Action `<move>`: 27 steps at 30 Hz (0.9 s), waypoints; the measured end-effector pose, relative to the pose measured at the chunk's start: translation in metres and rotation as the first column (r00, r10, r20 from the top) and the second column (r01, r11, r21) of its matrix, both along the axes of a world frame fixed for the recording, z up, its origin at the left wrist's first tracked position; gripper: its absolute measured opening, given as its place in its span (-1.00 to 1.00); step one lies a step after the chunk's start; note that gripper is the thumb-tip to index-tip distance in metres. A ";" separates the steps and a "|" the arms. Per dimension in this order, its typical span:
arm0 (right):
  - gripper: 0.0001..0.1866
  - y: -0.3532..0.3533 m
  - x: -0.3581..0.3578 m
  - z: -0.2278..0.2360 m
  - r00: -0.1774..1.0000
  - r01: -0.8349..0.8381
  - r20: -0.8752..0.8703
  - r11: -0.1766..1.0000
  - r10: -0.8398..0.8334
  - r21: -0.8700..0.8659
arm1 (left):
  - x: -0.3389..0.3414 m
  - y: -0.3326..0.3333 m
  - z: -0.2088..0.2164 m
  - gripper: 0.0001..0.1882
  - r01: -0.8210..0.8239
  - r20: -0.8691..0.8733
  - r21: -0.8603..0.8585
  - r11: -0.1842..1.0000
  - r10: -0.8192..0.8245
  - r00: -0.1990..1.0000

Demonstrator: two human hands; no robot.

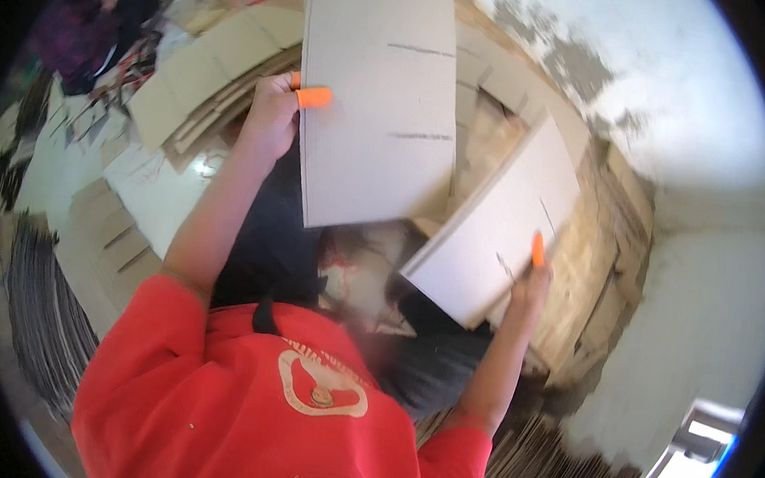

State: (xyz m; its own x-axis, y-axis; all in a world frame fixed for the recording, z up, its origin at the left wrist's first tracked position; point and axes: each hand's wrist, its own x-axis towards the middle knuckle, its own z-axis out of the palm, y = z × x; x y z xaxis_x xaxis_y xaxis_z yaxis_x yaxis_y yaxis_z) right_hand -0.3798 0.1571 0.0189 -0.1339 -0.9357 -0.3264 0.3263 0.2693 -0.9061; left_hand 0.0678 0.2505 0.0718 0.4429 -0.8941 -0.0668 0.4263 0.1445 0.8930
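My left hand point(276, 114) is closed on the left edge of a few tan cardboard sheets point(360, 168), held together and raised upright in front of me. Two dark slots run in from the sheets' right side. An orange finger cover point(313, 97) presses against their face. My right hand point(531, 292) grips the right side of another cardboard piece point(489, 215), which tilts and shows two short slots. An orange cover point(538, 248) on that hand lies over its face. The fingers behind both pieces are hidden, and the two pieces nearly meet at the middle.
Slotted cardboard lies in a pile point(217, 80) beyond my left arm. Upright stacks stand at the lower left point(41, 306) and lower right point(552, 468). A stained wall point(699, 215) rises on the right. Another person point(84, 32) is at the far upper left.
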 end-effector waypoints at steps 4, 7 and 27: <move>-0.58 0.009 -0.026 0.007 0.998 0.054 0.011 0.998 -0.054 0.039 | 0.094 0.008 0.023 -0.82 -0.364 0.134 -0.004 0.931 0.361 0.923; -0.42 0.009 -0.054 -0.002 0.999 -0.008 0.031 1.000 0.008 -0.008 | 0.172 0.014 0.026 -0.85 -0.634 0.294 -0.045 0.772 0.617 0.730; -0.32 0.024 -0.089 -0.034 0.997 0.001 0.082 0.997 -0.007 0.078 | 0.400 0.061 -0.009 -0.71 -0.983 0.170 0.135 0.126 0.974 0.149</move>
